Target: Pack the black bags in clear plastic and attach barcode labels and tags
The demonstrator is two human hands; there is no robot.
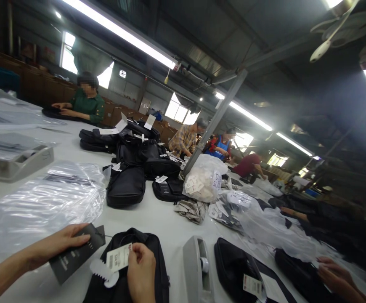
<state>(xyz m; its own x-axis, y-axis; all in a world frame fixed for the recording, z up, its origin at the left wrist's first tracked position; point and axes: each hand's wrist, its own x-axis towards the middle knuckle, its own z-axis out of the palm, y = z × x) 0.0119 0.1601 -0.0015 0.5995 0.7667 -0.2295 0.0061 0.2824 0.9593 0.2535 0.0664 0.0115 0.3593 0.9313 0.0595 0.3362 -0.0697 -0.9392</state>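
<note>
My left hand (59, 244) pinches a black hang tag (78, 252) with pale printing, just left of a black bag (153, 256). A thin cord runs from the tag toward that bag. Over the bag, my right hand (141, 269) grips the right end of a white label (119, 257) with a barcode. A white plastic piece with a toothed edge (104, 272) lies by the label's lower left. The bag rests on the white table below my hands, its lower part running out of view.
Clear plastic bags (59, 198) spread across the left. Grey tape dispensers (198, 269) stand at both sides. Black bags (126, 185) are piled ahead, near a stuffed plastic sack (202, 179) and a metal post (216, 122). A co-worker's hands (337, 273) are at right; other people work farther back.
</note>
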